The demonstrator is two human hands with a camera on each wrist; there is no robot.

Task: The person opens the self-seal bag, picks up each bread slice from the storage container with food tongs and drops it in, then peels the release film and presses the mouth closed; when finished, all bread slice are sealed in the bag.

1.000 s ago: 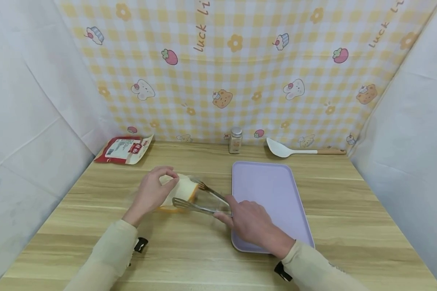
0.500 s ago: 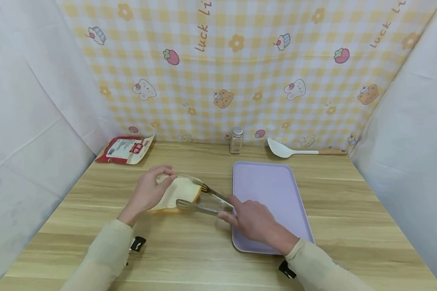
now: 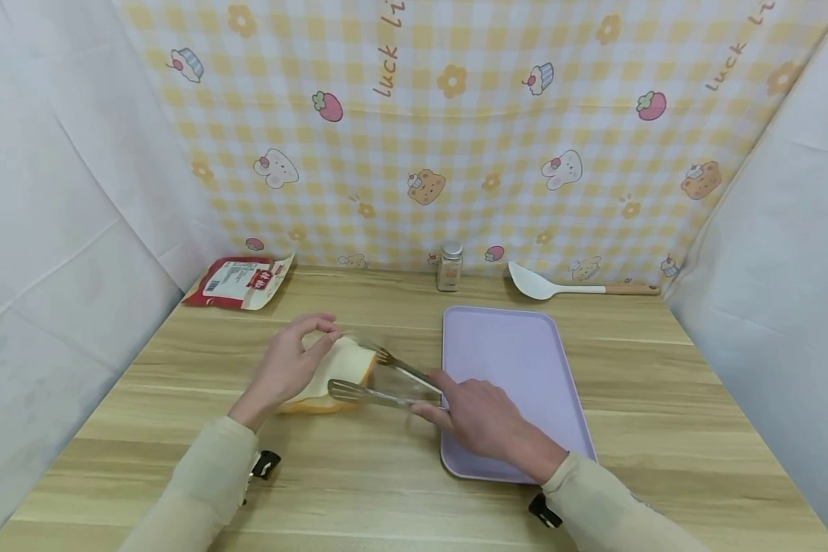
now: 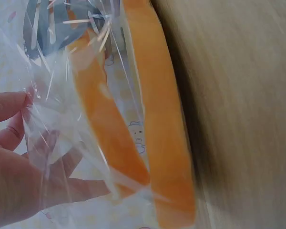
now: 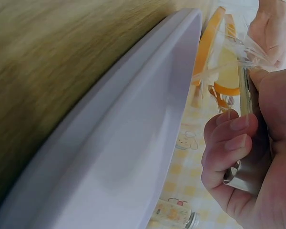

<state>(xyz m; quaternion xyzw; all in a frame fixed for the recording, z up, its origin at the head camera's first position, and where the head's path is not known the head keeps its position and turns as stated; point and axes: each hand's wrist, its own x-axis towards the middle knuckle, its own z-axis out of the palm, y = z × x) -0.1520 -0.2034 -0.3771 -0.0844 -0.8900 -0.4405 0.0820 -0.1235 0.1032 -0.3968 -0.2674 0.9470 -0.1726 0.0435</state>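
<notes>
Tray (image 3: 507, 349), packet (image 3: 238, 282), perhaps bread (image 3: 345, 369) on tabletop (image 3: 359, 498)

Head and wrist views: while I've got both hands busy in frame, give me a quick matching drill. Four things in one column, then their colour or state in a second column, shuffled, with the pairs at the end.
Things
1. Tongs
2. Clear plastic
3. Tray
4. Bread

Colour or state
A. Light purple all over, lying flat on the table
B. Pale with an orange crust
C. Gripped in the right hand
D. Pinched by the left hand

Pairs: 1-C, 2-D, 3-A, 4-B
</notes>
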